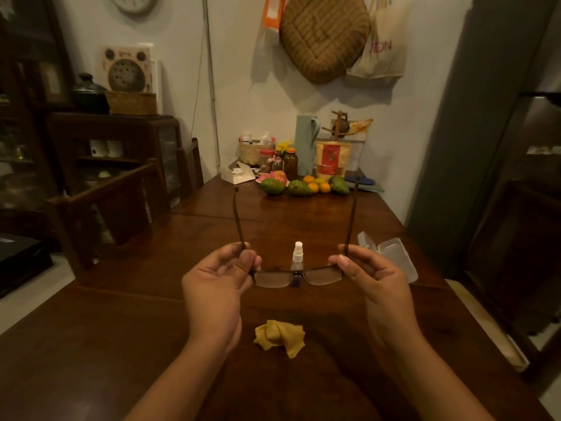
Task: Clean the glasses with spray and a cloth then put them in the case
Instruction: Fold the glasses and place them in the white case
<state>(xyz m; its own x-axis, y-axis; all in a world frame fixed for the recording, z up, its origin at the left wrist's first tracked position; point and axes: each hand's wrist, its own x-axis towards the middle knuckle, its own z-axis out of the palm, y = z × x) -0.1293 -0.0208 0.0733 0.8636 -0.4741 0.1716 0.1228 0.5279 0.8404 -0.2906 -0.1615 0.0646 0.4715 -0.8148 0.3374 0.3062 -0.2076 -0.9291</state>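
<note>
We are pinching the glasses [272, 278], left hand [217, 281] and right hand [378, 279] — spray [298, 253], cloth [280, 336], case [393, 252] lying idle; cleaning seemingly unstarted.

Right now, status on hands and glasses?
Aloft: glasses pinched by left hand and right hand, temples open. On table: spray bottle, cloth, case. Nothing blocking.

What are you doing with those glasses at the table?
A person is holding a pair of glasses up over the wooden table. The left hand pinches one corner and the right hand pinches the other, with the arms of the glasses open and pointing away. A small spray bottle stands just beyond them, and a crumpled yellow cloth lies nearer the person. A clear case waits on the right. Neither hand is on the spray or the cloth.
</note>
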